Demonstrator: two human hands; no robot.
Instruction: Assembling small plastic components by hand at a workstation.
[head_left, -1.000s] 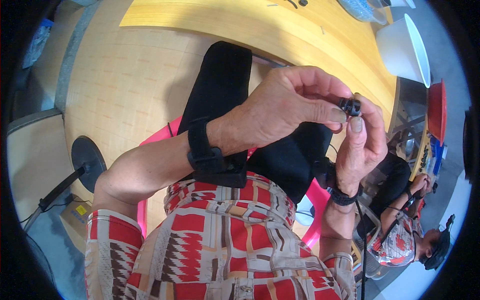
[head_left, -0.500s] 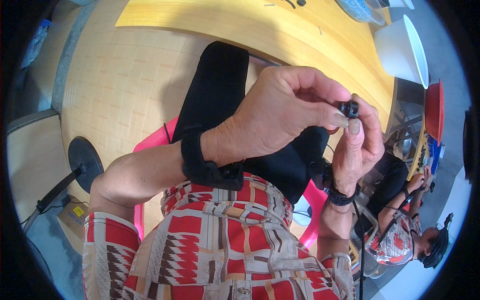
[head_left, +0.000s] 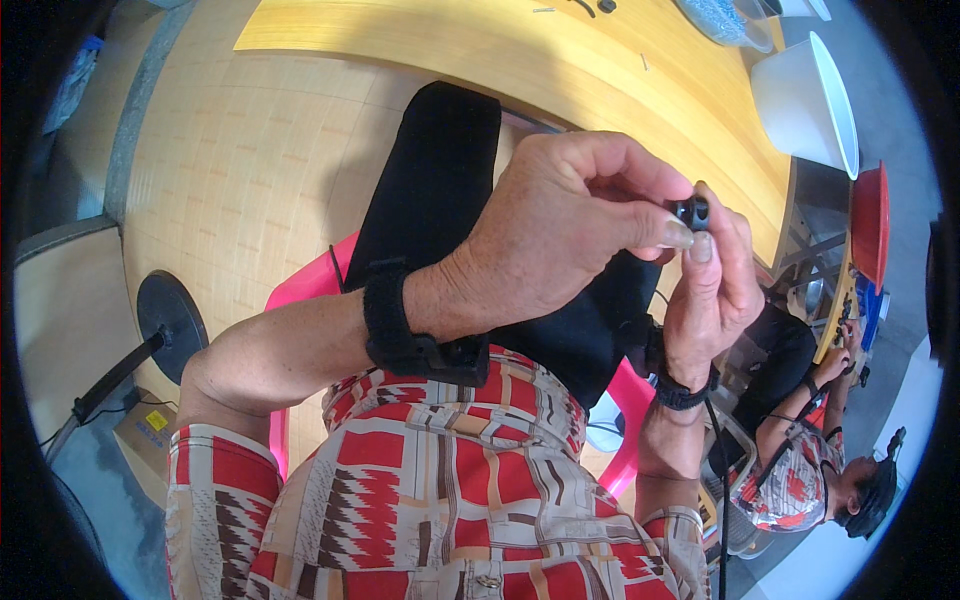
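Observation:
A small, glossy black cord lock (head_left: 693,211), cylindrical with a dark hole in its side, is pinched between my two hands above my lap. My left hand (head_left: 545,235) grips its left end between thumb and forefinger. From the right, my right hand (head_left: 715,290) closes thumb and fingertips on its other end. Part of the piece is hidden behind my fingertips. Both hands are well off the wooden table (head_left: 430,40), in front of its near edge. Black straps circle both my wrists.
On the table lie a tiny metal pin-like piece (head_left: 644,62) and a small black part (head_left: 606,6). A clear container of blue bits (head_left: 715,20), a white tub (head_left: 800,105) and a red basin (head_left: 868,225) stand to the right. Another person (head_left: 800,470) works at far right.
My right hand and the cord lock have shifted slightly left. Both hands keep their pinch on it. The other person's hands have moved a little.

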